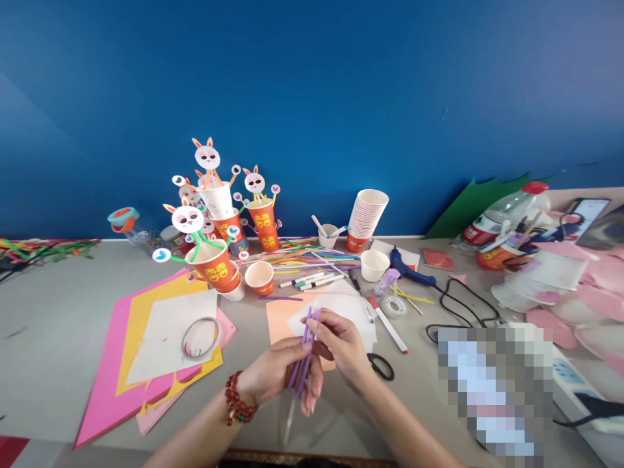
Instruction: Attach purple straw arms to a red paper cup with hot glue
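I see rabbit cups [209, 265] standing made left of the cup stack [369, 218], while the curled left hand [280, 369] and pinching right hand [345, 346] hold purple straws [305, 370], not yet on any cup.

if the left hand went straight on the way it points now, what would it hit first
Most likely the right hand, just ahead of the left hand and gripping the same purple sticks. Exact depth is hard to judge from this one view.

Markers [319, 282] bar the hands [277, 367] ahead, not leftward
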`<state>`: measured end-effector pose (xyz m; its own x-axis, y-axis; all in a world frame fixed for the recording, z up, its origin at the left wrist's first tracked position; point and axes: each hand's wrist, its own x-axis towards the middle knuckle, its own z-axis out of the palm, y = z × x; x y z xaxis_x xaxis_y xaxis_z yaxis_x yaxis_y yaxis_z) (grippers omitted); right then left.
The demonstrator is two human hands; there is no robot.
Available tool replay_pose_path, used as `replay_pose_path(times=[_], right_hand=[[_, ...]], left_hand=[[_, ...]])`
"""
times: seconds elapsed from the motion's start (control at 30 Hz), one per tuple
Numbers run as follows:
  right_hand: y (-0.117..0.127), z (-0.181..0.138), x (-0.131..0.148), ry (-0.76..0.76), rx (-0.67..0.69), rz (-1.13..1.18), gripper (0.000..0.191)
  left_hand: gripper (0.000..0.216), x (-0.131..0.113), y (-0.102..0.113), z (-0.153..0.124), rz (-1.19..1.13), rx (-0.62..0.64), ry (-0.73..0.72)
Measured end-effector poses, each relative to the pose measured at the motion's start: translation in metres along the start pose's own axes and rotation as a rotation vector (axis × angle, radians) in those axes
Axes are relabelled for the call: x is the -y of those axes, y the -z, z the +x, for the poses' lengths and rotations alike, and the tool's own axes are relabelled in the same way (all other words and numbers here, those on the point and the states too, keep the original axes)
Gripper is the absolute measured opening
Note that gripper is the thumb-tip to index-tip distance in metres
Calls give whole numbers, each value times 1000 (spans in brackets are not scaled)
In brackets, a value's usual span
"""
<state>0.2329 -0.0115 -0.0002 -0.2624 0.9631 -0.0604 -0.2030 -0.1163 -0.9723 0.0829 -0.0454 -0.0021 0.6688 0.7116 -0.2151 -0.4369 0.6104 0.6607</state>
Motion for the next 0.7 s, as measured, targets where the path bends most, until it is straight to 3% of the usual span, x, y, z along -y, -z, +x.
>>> replay_pose_path(times=[0.43, 0.7], right_hand=[[0, 0, -1, 37, 5, -8, 28], [-2, 1, 6, 120, -33, -16, 20]], left_hand=[[39, -10, 4, -2, 59, 52, 83], [31, -16, -5, 2, 239, -176, -110]])
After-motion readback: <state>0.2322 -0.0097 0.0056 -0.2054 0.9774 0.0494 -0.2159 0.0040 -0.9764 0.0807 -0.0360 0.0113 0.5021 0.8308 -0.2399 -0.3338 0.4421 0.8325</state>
